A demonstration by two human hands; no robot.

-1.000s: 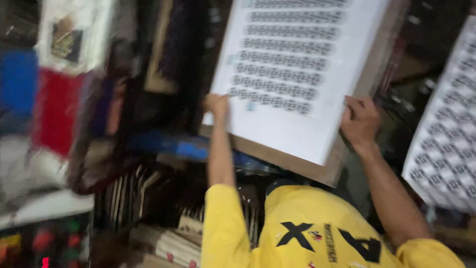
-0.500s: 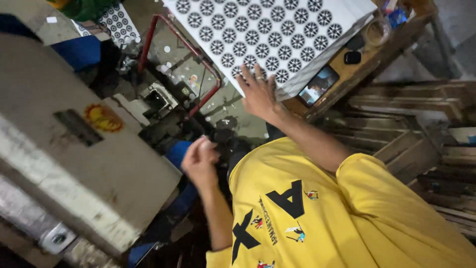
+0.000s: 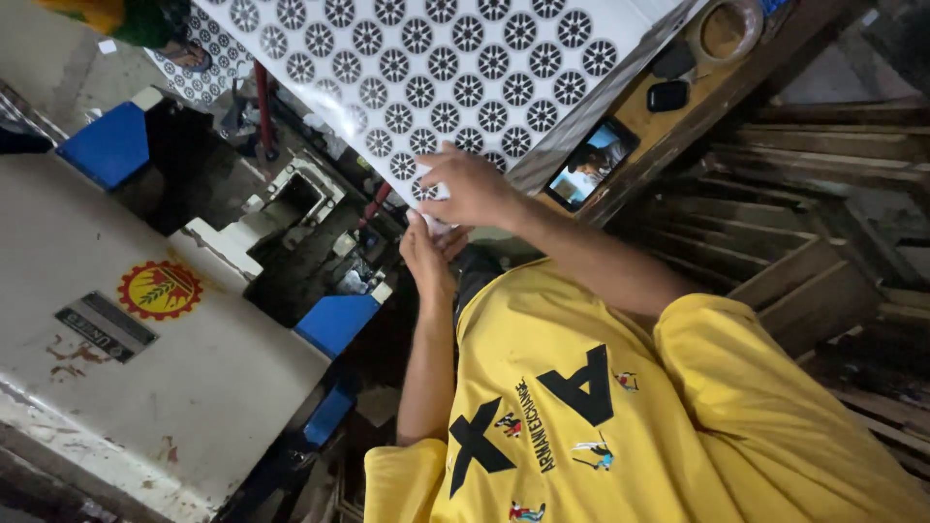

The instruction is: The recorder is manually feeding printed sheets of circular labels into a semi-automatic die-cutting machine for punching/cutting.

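The large white sheet printed with rows of black round wheel-like motifs (image 3: 455, 68) fills the upper middle of the frame, lying on a wooden bench beside a black phone with a lit screen (image 3: 591, 163). It looks thin, light and floppy (card or paper, probably, so easy to crease), best taken at its near edge with two hands well apart.

The right hand (image 3: 470, 184), fingers spread, presses flat on the sheet's lower edge just above centre. The left hand (image 3: 426, 257), fingers together and upright, meets that same edge from below; whether it pinches the sheet I cannot tell.

Half a second ago the left hand hung apart, lower left of the sheet; now it has come up beside the right.
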